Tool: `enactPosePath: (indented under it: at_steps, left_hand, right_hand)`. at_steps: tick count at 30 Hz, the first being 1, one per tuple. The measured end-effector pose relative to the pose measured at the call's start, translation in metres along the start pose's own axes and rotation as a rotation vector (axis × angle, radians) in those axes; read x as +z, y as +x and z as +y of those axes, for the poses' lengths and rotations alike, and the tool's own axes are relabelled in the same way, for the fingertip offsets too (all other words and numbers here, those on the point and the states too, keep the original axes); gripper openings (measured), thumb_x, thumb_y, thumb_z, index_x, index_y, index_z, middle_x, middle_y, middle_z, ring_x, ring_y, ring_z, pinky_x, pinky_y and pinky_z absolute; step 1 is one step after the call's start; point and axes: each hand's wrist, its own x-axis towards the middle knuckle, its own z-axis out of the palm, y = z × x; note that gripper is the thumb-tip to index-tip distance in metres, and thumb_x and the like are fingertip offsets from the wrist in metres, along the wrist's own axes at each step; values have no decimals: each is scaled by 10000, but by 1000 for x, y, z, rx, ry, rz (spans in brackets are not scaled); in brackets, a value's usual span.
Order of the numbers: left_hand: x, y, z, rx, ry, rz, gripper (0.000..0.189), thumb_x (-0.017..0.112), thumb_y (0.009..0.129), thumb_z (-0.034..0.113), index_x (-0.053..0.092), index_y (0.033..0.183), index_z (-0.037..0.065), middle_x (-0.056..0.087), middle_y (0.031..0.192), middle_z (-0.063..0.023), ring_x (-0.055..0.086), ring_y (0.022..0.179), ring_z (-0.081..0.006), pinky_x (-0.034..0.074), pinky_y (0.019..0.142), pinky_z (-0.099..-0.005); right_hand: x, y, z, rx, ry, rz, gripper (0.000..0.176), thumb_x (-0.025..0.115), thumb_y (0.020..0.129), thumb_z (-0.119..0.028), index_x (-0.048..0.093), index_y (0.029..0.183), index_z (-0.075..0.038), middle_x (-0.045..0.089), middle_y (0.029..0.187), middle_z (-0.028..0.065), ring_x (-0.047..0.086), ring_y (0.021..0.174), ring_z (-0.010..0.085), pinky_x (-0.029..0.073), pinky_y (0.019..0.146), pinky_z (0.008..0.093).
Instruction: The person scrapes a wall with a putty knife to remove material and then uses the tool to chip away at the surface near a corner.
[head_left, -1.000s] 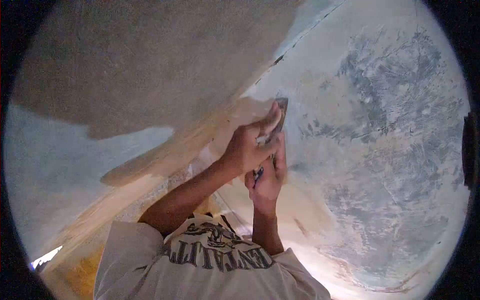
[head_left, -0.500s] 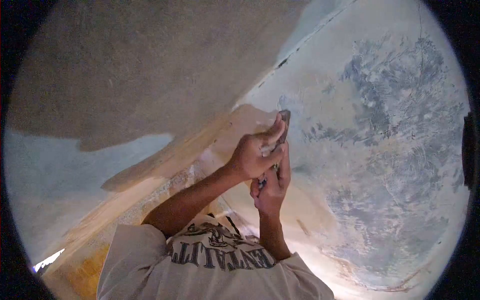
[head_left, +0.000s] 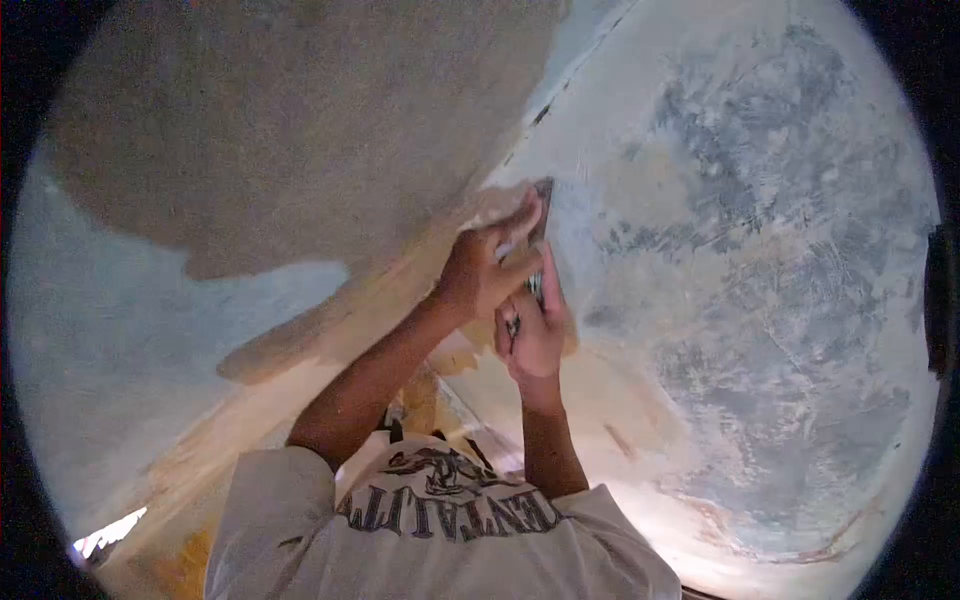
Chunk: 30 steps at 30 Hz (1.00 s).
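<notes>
- Left hand (head_left: 485,272): is reaching up from the left sleeve. Its fingers are closing on the upper part of the scraper (head_left: 542,203), with one finger lying stretched along the blade.
- Right hand (head_left: 532,335): is sitting just below the left hand and touching it. Its fingers are wrapping tight around the scraper's handle, a dark bit of which is showing between them.
- Scraper: a small flat-bladed tool, clamped in both hands. Its blade tip is pointing upward and pressing on the wall (head_left: 760,250), near that wall's left edge.
- Wall: a pale surface that is showing patchy blue-grey paint over cream and sandy plaster, with scratch marks all across it.
- Seam (head_left: 560,85): a dark line that is running diagonally from the top of the view down toward the blade. It is dividing the patchy wall from the neighbouring surface.
- Neighbouring surface (head_left: 300,120): rough and grey-brown, with a pale blue patch at its left side.
- Shirt (head_left: 440,545): light-coloured with a dark printed design, and is filling the bottom of the view below both forearms.
</notes>
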Motion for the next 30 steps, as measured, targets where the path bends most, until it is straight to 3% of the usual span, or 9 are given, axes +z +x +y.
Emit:
enactPosePath:
  at_steps: [2, 6, 9, 13, 19, 22, 25, 28, 30]
  left_hand:
    - [19, -24, -15, 85, 36, -16, 651, 702, 879, 175, 466, 1472, 44, 645, 1310, -194, 613, 1083, -140, 467, 966, -308]
    - [42, -69, 9, -321, -89, -68, 515, 721, 894, 259, 606, 1325, 2, 710, 1156, -185, 661, 949, -142, 522, 848, -306]
    - [67, -80, -2, -294, -216, 75, 371, 742, 890, 250, 699, 1160, -1, 697, 896, -66, 598, 734, -76, 504, 674, -275]
    - [73, -83, 9, -555, -532, 3, 288, 737, 899, 223, 711, 1099, 16, 611, 697, 48, 444, 520, -17, 363, 473, -224]
    - [82, -82, 31, -697, -1073, -105, 296, 675, 936, 188, 664, 1194, 42, 558, 699, 73, 321, 463, -10, 362, 526, -225]
    - [75, -80, 40, -684, -636, -23, 362, 666, 952, 215, 641, 1260, 26, 632, 776, 31, 434, 520, -43, 420, 553, -232]
    - [70, -77, 34, -296, -320, 82, 483, 665, 956, 249, 566, 1372, 25, 718, 1073, -111, 681, 791, -155, 533, 697, -269]
    - [67, -67, 33, -60, -51, 131, 552, 658, 949, 214, 490, 1444, 38, 553, 1410, -233, 627, 1215, -294, 537, 910, -335]
    - [64, -61, 34, -26, 3, 139, 563, 657, 940, 198, 480, 1453, 49, 452, 1483, -246, 547, 1296, -325, 502, 983, -357]
  right_hand:
    - [-14, -26, 13, -48, -329, 76, 695, 564, 913, -26, 316, 1559, -92, 611, 832, 45, 507, 577, 87, 448, 531, 253]
    - [-48, -64, 39, -277, -736, 90, 726, 626, 911, -52, 305, 1561, -85, 636, 927, 70, 534, 660, 118, 486, 608, 281]
    - [-61, -83, 40, -184, -753, 62, 724, 594, 905, -6, 297, 1563, -62, 575, 796, 15, 448, 516, 61, 376, 438, 234]
    - [-75, -105, 36, 55, -362, 169, 586, 632, 901, -54, 431, 1450, -93, 576, 836, 52, 478, 506, 82, 376, 406, 239]
    - [-85, -123, 8, 269, 617, -11, 434, 624, 917, -133, 446, 1310, -83, 518, 698, 55, 444, 429, 106, 348, 335, 249]
    - [-80, -111, -5, 199, 380, -26, 551, 582, 938, -159, 371, 1440, -75, 514, 708, 55, 413, 409, 100, 333, 326, 245]
    - [-63, -90, -17, 53, 77, -57, 645, 545, 935, -139, 300, 1530, -89, 536, 738, 55, 406, 401, 98, 325, 329, 241]
    - [-48, -69, -21, 40, 15, -46, 693, 515, 913, -97, 278, 1563, -104, 558, 750, 48, 420, 406, 93, 325, 340, 234]
    - [-39, -57, -20, 16, 12, -1, 685, 496, 895, -70, 312, 1554, -107, 573, 756, 42, 431, 413, 88, 329, 353, 229]
